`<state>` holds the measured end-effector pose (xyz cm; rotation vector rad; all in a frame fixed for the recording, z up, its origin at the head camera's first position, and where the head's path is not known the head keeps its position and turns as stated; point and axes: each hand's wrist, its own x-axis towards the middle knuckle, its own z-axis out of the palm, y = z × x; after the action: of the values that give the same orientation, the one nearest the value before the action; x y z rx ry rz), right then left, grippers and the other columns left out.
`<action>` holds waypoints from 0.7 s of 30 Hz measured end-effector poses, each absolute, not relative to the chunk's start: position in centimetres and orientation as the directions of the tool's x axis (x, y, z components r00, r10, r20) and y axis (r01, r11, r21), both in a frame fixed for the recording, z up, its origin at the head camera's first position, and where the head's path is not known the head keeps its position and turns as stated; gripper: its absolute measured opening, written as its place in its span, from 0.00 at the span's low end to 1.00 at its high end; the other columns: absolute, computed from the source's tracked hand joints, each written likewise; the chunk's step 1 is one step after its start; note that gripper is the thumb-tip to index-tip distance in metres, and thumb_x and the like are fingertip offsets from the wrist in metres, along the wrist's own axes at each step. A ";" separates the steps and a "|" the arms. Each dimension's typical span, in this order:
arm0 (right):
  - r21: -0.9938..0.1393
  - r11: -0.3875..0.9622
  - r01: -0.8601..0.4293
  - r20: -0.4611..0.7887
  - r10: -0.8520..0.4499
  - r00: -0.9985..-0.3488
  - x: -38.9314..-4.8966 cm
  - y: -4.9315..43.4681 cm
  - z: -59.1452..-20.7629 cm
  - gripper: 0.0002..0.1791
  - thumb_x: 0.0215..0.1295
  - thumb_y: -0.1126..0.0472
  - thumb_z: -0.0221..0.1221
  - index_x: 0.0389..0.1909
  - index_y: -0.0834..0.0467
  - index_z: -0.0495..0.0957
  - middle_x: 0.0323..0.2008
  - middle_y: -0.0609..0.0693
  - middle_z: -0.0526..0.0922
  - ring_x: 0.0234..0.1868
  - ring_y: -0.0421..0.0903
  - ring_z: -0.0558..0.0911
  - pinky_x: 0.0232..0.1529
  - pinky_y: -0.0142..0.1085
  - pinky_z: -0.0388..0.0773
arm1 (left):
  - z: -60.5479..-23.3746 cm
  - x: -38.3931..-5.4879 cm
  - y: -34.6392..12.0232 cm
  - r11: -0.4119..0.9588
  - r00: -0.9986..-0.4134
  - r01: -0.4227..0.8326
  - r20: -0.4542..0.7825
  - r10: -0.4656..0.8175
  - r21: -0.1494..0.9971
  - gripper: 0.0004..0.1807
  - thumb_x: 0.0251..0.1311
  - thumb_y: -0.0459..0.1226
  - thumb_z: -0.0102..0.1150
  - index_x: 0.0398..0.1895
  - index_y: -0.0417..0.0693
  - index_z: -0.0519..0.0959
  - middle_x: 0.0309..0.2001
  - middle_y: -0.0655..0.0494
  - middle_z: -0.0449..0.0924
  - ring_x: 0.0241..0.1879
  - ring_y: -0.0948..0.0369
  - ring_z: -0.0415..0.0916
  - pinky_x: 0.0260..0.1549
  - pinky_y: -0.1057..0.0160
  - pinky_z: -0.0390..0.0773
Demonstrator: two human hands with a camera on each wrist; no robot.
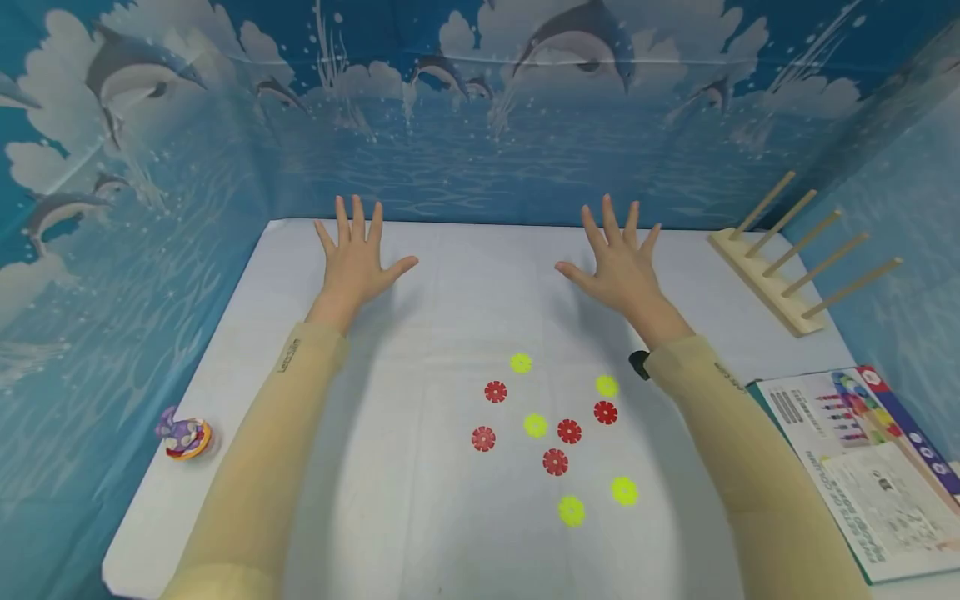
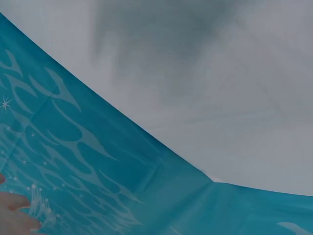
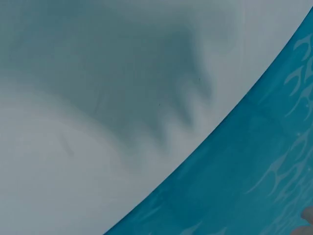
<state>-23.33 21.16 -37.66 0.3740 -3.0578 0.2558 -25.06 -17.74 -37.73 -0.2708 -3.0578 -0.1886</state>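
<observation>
Both hands are held out over the far part of the white table, palms down with the fingers spread. The left hand holds nothing; only some of its fingertips show at the corner of the left wrist view. Nothing is in the right hand either, and its shadow falls on the tabletop in the right wrist view. Between the forearms, nearer the body, lie several flat notched discs, some red like this red disc, others yellow-green like this yellow disc.
A wooden rack with several slanted pegs stands at the back right. In front of it lies a printed box. A small purple toy figure sits at the left edge. A blue dolphin-print curtain walls the table.
</observation>
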 end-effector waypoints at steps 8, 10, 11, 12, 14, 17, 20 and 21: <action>-0.189 0.921 -0.342 0.115 -0.325 -0.939 -21.8 19.4 -38.5 0.51 0.66 0.34 0.54 0.79 0.51 0.41 0.79 0.56 0.32 0.75 0.67 0.26 0.65 0.75 0.30 | -37.9 -24.2 -17.6 0.972 -0.977 0.209 0.052 0.204 0.109 0.57 0.60 0.71 0.45 0.80 0.49 0.35 0.79 0.39 0.26 0.76 0.42 0.15 0.67 0.29 0.25; -0.208 0.907 -0.365 0.118 -0.347 -0.930 -21.2 18.9 -38.8 0.49 0.66 0.35 0.55 0.79 0.52 0.45 0.80 0.55 0.35 0.76 0.67 0.28 0.65 0.74 0.30 | -38.1 -23.6 -17.5 0.966 -0.973 0.231 0.052 0.227 0.112 0.57 0.60 0.70 0.46 0.80 0.49 0.38 0.79 0.39 0.30 0.77 0.41 0.18 0.67 0.29 0.27; -0.221 0.900 -0.376 0.115 -0.359 -0.926 -20.9 18.7 -39.0 0.49 0.66 0.35 0.56 0.79 0.52 0.46 0.80 0.56 0.37 0.76 0.67 0.29 0.66 0.74 0.31 | -38.2 -23.3 -17.4 0.962 -0.969 0.245 0.055 0.240 0.118 0.56 0.60 0.70 0.47 0.80 0.49 0.40 0.79 0.39 0.31 0.77 0.41 0.19 0.67 0.29 0.29; -0.233 0.891 -0.391 0.119 -0.373 -0.920 -20.5 18.4 -39.1 0.48 0.65 0.36 0.56 0.78 0.53 0.49 0.80 0.56 0.40 0.77 0.67 0.30 0.66 0.73 0.32 | -38.4 -23.0 -17.4 0.956 -0.965 0.263 0.056 0.258 0.126 0.56 0.60 0.70 0.48 0.80 0.49 0.41 0.79 0.39 0.33 0.77 0.41 0.20 0.67 0.29 0.29; -0.259 0.870 -0.419 0.117 -0.402 -0.908 -19.8 18.0 -39.5 0.46 0.65 0.37 0.58 0.77 0.53 0.52 0.79 0.56 0.43 0.77 0.66 0.33 0.67 0.73 0.33 | -38.7 -22.2 -17.1 0.941 -0.951 0.307 0.070 0.300 0.145 0.54 0.60 0.68 0.50 0.79 0.48 0.45 0.79 0.38 0.38 0.78 0.40 0.25 0.68 0.29 0.32; -0.301 0.836 -0.458 0.110 -0.446 -0.888 -18.7 17.3 -40.1 0.43 0.65 0.40 0.59 0.76 0.53 0.57 0.78 0.56 0.49 0.78 0.66 0.39 0.68 0.72 0.35 | -39.3 -20.9 -16.6 0.905 -0.923 0.383 0.089 0.373 0.182 0.50 0.61 0.64 0.54 0.78 0.46 0.52 0.78 0.38 0.45 0.78 0.39 0.32 0.68 0.29 0.37; -0.349 0.804 -0.481 0.093 -0.481 -0.872 -17.7 16.6 -40.6 0.40 0.65 0.42 0.61 0.73 0.53 0.62 0.77 0.55 0.55 0.78 0.64 0.45 0.69 0.71 0.38 | -40.0 -19.5 -15.6 0.862 -0.889 0.459 0.105 0.446 0.218 0.46 0.62 0.61 0.57 0.76 0.46 0.58 0.77 0.39 0.51 0.77 0.39 0.38 0.69 0.30 0.42; -0.366 0.795 -0.484 0.085 -0.489 -0.868 -17.4 16.4 -40.8 0.38 0.65 0.43 0.61 0.72 0.54 0.64 0.76 0.55 0.58 0.78 0.64 0.48 0.69 0.70 0.40 | -40.3 -19.0 -15.3 0.846 -0.876 0.483 0.109 0.471 0.227 0.45 0.62 0.60 0.57 0.75 0.46 0.59 0.76 0.40 0.53 0.77 0.40 0.41 0.69 0.31 0.44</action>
<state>-17.39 16.36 -40.81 0.8105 -2.9896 0.6042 -19.01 -15.25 -40.29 -0.7678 -2.9707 -0.3858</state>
